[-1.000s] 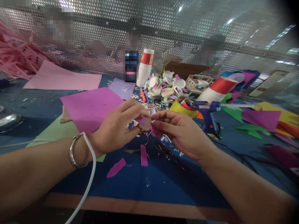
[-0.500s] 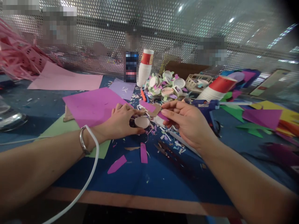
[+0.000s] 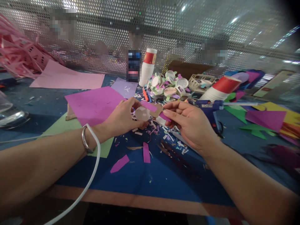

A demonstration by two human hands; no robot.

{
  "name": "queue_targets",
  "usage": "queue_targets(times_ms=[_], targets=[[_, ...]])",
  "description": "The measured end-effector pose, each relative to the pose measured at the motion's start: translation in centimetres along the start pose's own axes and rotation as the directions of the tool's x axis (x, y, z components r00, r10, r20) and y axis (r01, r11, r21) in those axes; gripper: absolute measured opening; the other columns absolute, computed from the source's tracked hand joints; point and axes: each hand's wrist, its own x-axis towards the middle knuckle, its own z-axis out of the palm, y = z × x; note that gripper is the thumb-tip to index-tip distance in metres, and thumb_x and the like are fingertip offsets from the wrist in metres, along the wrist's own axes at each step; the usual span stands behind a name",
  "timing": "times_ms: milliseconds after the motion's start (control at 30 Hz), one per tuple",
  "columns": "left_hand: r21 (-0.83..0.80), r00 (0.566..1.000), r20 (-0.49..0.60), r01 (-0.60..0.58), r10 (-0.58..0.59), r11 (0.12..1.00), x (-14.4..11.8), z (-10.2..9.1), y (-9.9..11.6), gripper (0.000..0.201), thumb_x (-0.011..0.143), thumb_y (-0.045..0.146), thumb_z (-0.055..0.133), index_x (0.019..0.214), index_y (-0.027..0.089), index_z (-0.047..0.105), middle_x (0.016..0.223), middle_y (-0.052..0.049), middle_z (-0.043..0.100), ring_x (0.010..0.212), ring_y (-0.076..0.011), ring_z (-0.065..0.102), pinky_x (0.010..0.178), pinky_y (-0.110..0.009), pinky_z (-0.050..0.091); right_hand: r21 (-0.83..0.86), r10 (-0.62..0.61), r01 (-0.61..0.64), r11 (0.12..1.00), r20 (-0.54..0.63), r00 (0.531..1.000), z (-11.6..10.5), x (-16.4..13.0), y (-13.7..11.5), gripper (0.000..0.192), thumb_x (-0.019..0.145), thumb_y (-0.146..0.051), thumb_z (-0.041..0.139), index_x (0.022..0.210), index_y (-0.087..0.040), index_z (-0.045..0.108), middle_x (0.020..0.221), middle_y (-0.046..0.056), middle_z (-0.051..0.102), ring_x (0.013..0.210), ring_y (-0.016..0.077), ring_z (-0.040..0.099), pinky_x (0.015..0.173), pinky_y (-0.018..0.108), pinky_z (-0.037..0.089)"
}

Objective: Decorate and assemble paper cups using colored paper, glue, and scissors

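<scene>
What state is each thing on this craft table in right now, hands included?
left hand: pinching a round disc
right hand: pinching a small purple paper piece
glue gun: lying on the table
cup stack: upright
second cup stack: tipped on its side
purple sheet: lying flat

A perforated metal screen [image 3: 93, 34] runs across the far edge of the table [image 3: 164, 181], its holes catching bright glints of overhead light [image 3: 184, 7]. Blurred figures show dimly behind the mesh. The table has a dark blue top, and a reddish-brown wooden strip [image 3: 140, 203] lines its near edge. The far right corner fades into dark shadow, and the near edge is dimmer than the far one.
</scene>
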Motion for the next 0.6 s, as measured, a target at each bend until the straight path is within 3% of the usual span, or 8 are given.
queue_targets(times_ms=[100,233,400,600], targets=[[-0.082,1.0,-0.023,0.007,-0.009,0.997,-0.1,0.1,0.1,0.051,0.066,0.039,0.085,0.101,0.019,0.053,0.092,-0.004,0.061,0.076,-0.0182,0.054,0.063,-0.03,0.041,0.006,-0.013,0.013,1.0,0.031,0.999,0.3,-0.2,0.0,0.02,0.083,-0.03,0.078,0.097,-0.019,0.068,0.08,0.001,0.066,0.06,0.0112,0.062,0.056,0.028,0.052],[-0.221,1.0,-0.01,-0.027,0.026,0.975,-0.5,0.6,-0.1,0.054,0.07,0.036,0.083,0.111,0.019,0.052,0.089,-0.001,0.062,0.072,-0.0153,0.056,0.059,-0.027,0.042,-0.027,-0.035,0.037,0.999,0.068,0.997,0.6,-0.3,0.3,0.022,0.083,-0.031,0.079,0.098,-0.019,0.069,0.08,0.001,0.068,0.06,0.0112,0.063,0.056,0.027,0.053],[-0.512,0.995,0.097,0.08,-0.036,0.855,-1.0,1.6,-0.1,0.059,0.073,0.032,0.082,0.117,0.022,0.045,0.085,0.001,0.064,0.072,-0.0162,0.064,0.057,-0.026,0.048,-0.081,-0.059,0.067,0.994,0.089,0.994,0.9,-0.5,0.5,0.023,0.085,-0.034,0.078,0.099,-0.019,0.068,0.08,0.001,0.07,0.059,0.0123,0.066,0.054,0.027,0.055],[-0.641,0.991,0.122,0.117,-0.05,0.759,-1.6,1.9,0.4,0.059,0.074,0.025,0.082,0.117,0.023,0.042,0.094,-0.002,0.067,0.08,-0.0179,0.069,0.063,-0.028,0.055,-0.104,-0.055,0.066,0.992,0.097,0.994,1.2,-0.8,0.5,0.029,0.083,-0.039,0.08,0.099,-0.02,0.067,0.079,0.002,0.071,0.059,0.0148,0.068,0.055,0.03,0.058]])
